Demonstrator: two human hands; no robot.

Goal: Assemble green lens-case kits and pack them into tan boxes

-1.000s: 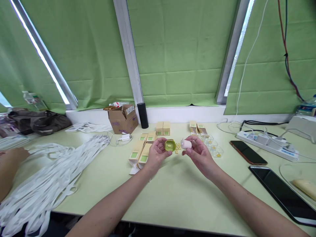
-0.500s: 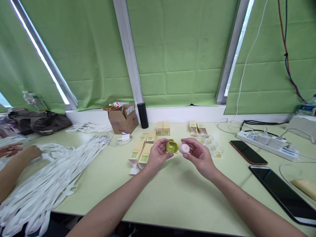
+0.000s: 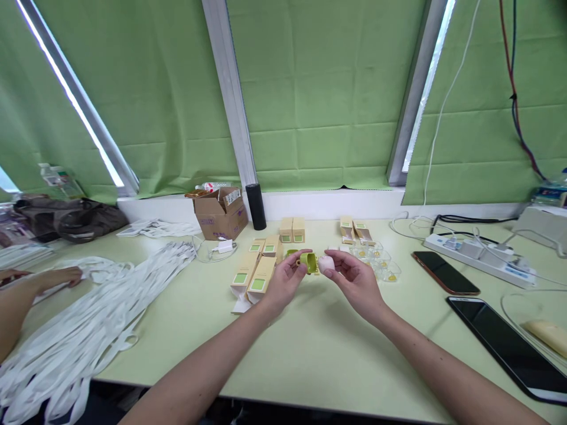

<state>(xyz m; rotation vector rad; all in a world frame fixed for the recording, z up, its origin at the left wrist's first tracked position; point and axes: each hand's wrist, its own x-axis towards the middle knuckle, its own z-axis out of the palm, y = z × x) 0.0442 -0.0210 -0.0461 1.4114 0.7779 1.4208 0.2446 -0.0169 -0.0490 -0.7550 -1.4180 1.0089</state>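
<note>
My left hand (image 3: 283, 282) pinches a small olive-green cap (image 3: 309, 262) above the pale green table (image 3: 319, 342). My right hand (image 3: 354, 282) grips a small pale pink rounded piece (image 3: 325, 264), pressed right against the green cap. Both hands meet at mid-table, just in front of several small beige boxes with green labels (image 3: 259, 271). Small clear cups with yellow bits (image 3: 380, 260) lie just right of my right hand.
A cardboard box (image 3: 220, 213) and a black cylinder (image 3: 256, 206) stand at the back. White straps (image 3: 88, 313) cover the left, where another person's hand (image 3: 57, 276) rests. A power strip (image 3: 481, 252), a phone (image 3: 445, 273) and a tablet (image 3: 509, 342) lie right.
My hands have come together: the pink piece now touches the green cap, which has tilted on its side. The other person's hand at the left has slid rightward over the straps.
</note>
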